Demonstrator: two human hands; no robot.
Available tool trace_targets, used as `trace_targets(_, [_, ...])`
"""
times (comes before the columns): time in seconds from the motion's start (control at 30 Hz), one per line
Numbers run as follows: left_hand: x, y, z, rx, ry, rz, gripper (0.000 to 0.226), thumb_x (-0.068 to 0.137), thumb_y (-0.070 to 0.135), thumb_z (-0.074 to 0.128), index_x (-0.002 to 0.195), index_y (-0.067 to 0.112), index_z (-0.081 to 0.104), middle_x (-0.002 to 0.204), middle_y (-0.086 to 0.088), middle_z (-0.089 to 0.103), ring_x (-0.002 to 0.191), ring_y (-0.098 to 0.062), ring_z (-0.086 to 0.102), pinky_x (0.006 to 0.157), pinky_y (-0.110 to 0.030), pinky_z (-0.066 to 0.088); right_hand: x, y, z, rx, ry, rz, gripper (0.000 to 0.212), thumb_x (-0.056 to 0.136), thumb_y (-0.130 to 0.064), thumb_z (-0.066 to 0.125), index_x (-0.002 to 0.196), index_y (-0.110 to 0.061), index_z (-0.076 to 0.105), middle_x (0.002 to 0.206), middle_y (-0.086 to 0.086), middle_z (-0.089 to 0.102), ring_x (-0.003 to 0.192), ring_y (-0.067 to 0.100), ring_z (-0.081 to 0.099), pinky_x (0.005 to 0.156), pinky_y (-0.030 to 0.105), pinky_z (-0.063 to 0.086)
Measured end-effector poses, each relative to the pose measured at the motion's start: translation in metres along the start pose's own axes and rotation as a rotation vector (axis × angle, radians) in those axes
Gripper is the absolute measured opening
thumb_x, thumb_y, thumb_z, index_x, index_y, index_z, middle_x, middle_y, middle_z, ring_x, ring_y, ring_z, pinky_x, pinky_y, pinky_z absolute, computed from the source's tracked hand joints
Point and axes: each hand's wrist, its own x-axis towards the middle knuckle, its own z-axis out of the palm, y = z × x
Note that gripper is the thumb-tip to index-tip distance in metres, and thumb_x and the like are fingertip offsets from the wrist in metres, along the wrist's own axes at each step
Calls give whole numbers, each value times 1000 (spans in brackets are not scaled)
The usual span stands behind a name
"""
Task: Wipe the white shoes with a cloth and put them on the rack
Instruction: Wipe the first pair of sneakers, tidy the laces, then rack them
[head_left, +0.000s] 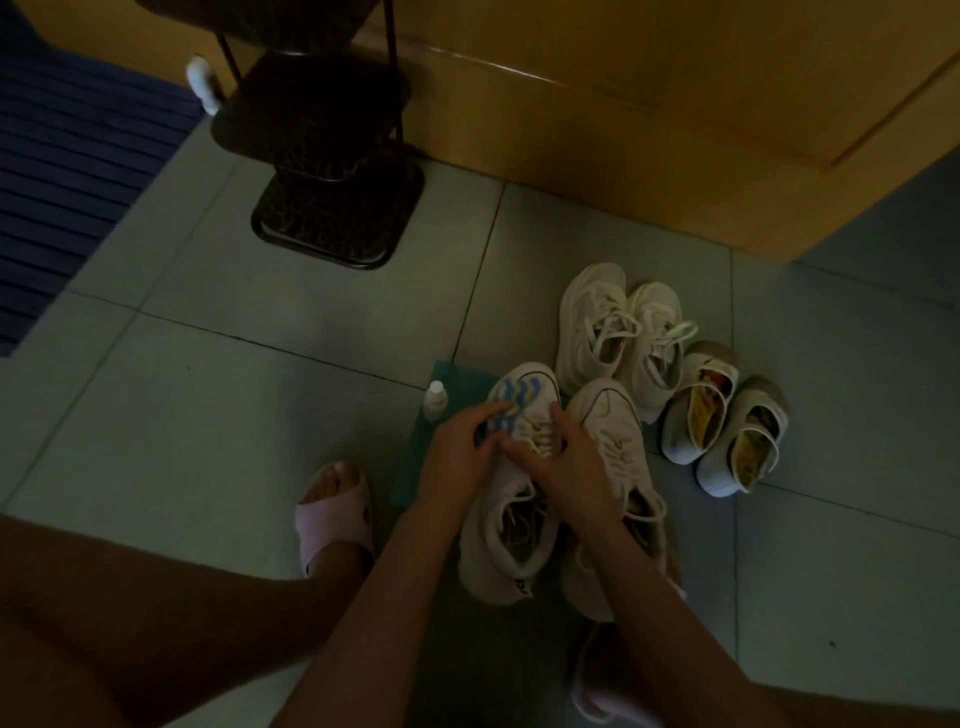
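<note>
1. The left hand (457, 447) is closed on a soft cloth with blue and white wavy stripes (511, 402), pressing it against the rubber toe cap of a white low-top canvas sneaker (506, 525).
2. The right hand (571, 467) lies across the same shoe's laces with the fingers curved. In the dim light it appears to clasp the upper rather than just rest on it.
3. The held sneaker stands on the floor, toe pointing away from the person. Its front half lies on a flat green mat (413, 467).
4. A matching second white canvas sneaker (608, 415) stands just beside it on the right, parallel to it.
5. A small clear plastic bottle with a white cap (435, 399) stands upright on the mat, near the left hand.
6. Beyond the sneakers stands a pair of cream mesh running shoes with loose laces (618, 332). To their right is a pair of small white strap shoes with yellow printed insoles (727, 431).
7. The black metal rack with rounded perforated shelves (332, 156) stands well apart, against a glossy wooden panel (623, 104).
8. The floor is smooth grey-green tile (208, 364). A blue ribbed rug (67, 156) lies at far left, and a pink moulded slipper (332, 514) is on one foot.
</note>
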Motion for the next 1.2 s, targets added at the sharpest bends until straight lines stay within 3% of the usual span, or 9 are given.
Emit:
trace_targets(0.13, [-20,-7,2,56,-3,19,28,90,10,56,118,12,62,120,-6,61,107,-10,55,80,5,35,1,0,-1,-9,4,-9,90,75,-41,74,146,-15,27,147,7,39,131,21,41,107,39,39])
trace_targets(0.27, [-46,-9,3,60,0,-18,30,90,8,56,120,12,61,119,-5,62,104,-8,53,82,-4,37,0,-2,-1,-29,4,-12,91,74,-40,75,147,-14,27,149,8,35,134,23,38,109,42,37])
trace_targets(0.43, [-75,-11,1,63,-28,-48,29,91,8,54,118,15,61,113,4,59,99,-1,50,75,6,33,-4,-6,-3,-29,-9,-10,89,75,-37,75,146,-13,27,149,8,35,134,23,38,109,37,36])
trace_targets(0.6, [-89,-17,-7,78,-30,-87,27,90,10,56,115,19,63,111,9,58,102,-2,51,75,2,37,-6,-10,-1,-109,-38,-31,88,76,-41,73,146,-14,27,147,9,36,133,24,39,104,33,37])
trace_targets(0.7, [-70,-9,-11,34,71,-93,28,90,10,55,117,14,62,114,5,61,106,-8,55,82,-11,42,-8,-12,0,-90,-35,-27,89,77,-44,71,147,-15,26,149,10,34,134,25,37,109,37,36])
trace_targets(0.8, [-32,11,-7,-38,123,-25,31,92,8,52,123,11,59,119,-1,61,106,-11,57,84,-9,45,-12,-9,2,-146,-18,-39,81,81,-48,65,146,-16,28,144,9,39,130,25,41,105,37,37])
trace_targets(0.97, [37,31,4,151,-10,78,35,93,4,47,126,9,56,127,-14,57,113,-24,56,91,-18,38,-19,-6,-1,-181,3,-69,58,88,-38,59,139,-18,39,132,11,50,121,27,49,101,43,42])
trace_targets(1.13, [58,20,5,279,-119,77,40,93,-2,42,131,10,51,132,-16,53,116,-26,54,86,-12,34,-15,-2,0,-187,34,-62,63,88,-38,59,143,-21,35,141,8,44,126,23,45,105,43,39])
trace_targets(1.2, [50,15,5,316,-92,84,39,94,1,42,128,14,55,128,-15,56,112,-26,57,87,-20,42,-18,0,0,-167,64,-56,63,87,-38,60,143,-22,35,140,6,47,124,20,47,104,40,40])
